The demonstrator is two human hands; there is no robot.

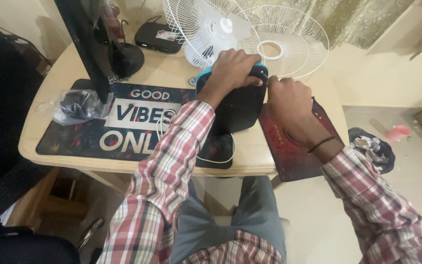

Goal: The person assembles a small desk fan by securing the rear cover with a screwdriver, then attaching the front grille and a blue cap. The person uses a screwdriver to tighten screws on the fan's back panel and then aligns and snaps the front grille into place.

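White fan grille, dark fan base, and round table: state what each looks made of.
The white round fan grille: thin metal wire, apparently coated glossy white, judging by the fine radial spokes. The dark fan base under the left hand: likely moulded plastic, smooth and matte, with a blue rim. The round table: pale wood or laminate, slight sheen.

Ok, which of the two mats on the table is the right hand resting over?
The small dark red mat at the table's right edge, under the right hand. The other, a long dark mat with big pale lettering, lies further left.
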